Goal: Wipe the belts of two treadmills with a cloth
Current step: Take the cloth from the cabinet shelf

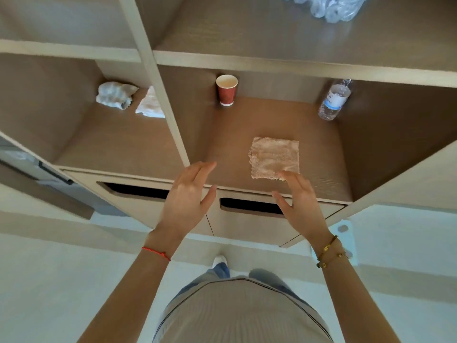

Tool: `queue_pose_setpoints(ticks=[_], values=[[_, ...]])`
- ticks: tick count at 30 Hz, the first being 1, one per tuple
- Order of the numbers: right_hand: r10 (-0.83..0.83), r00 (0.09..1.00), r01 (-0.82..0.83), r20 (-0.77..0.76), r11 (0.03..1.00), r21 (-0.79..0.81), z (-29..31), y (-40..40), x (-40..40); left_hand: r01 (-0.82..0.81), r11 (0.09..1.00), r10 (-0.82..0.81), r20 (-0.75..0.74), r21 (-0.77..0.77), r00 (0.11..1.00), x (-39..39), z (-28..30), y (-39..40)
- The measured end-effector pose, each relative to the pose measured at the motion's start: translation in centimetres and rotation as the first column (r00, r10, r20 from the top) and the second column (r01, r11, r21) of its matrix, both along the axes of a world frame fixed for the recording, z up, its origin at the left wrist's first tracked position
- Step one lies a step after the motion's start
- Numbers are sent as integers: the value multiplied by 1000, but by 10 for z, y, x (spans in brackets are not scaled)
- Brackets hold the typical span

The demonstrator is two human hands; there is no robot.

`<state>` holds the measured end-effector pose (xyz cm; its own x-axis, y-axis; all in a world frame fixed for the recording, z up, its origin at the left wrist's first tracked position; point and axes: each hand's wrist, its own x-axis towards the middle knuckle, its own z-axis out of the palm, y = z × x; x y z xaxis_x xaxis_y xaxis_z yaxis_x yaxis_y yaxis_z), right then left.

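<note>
Hands: left hand [189, 194] and right hand [300, 201], both empty, fingers straight and loosely spread, raised before the front edge of the shelf; the right fingertips [286, 175] sit at the near corner of the cloth, contact not certain.

Item: small square beige terry cloth [275, 157], folded flat, lying on the floor of the brown wooden shelf compartment [230, 144], near its front edge and right of centre. Judged light, soft and limp, with a nubbly pile that should not slip; not fragile. It will likely sag and unfold if lifted by one corner. Best hold, by estimate: pinch the near edge through all layers, or lay a palm flat on it and gather it.

Same compartment, rear: red paper cup [226, 90], upright, at left; clear plastic water bottle [333, 101], at right. Both well apart from the cloth.

Adjacent left compartment: crumpled white rag [115, 95] and folded white tissue [150, 105].

No treadmill in view.
</note>
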<state>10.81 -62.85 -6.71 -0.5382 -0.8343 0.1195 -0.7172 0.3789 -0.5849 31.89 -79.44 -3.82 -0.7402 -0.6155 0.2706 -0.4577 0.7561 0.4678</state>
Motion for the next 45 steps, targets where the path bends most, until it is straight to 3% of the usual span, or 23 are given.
queue_pose_setpoints(ticks=[8, 16, 28, 42, 45], values=[[-144, 990, 144, -6, 988, 55, -7, -21, -2, 138, 990, -138, 6, 43, 990, -35, -26, -33], [-292, 956, 290, -1, 949, 125, -16, -44, -43, 115, 991, -124, 147, 66, 981, -71, -63, -45], [-334, 941, 336, -62, 888, 313, -56, -90, -93, 24, 994, -56, 305, 106, 951, -108, -97, -59], [-292, 949, 274, 114, 950, 152, -70, -93, -98, -40, 983, -25, 343, 181, 939, -107, -101, -56], [-294, 931, 286, 216, 956, 69, -61, -88, -93, -34, 982, -30, 329, 188, 944, -105, -99, -53]])
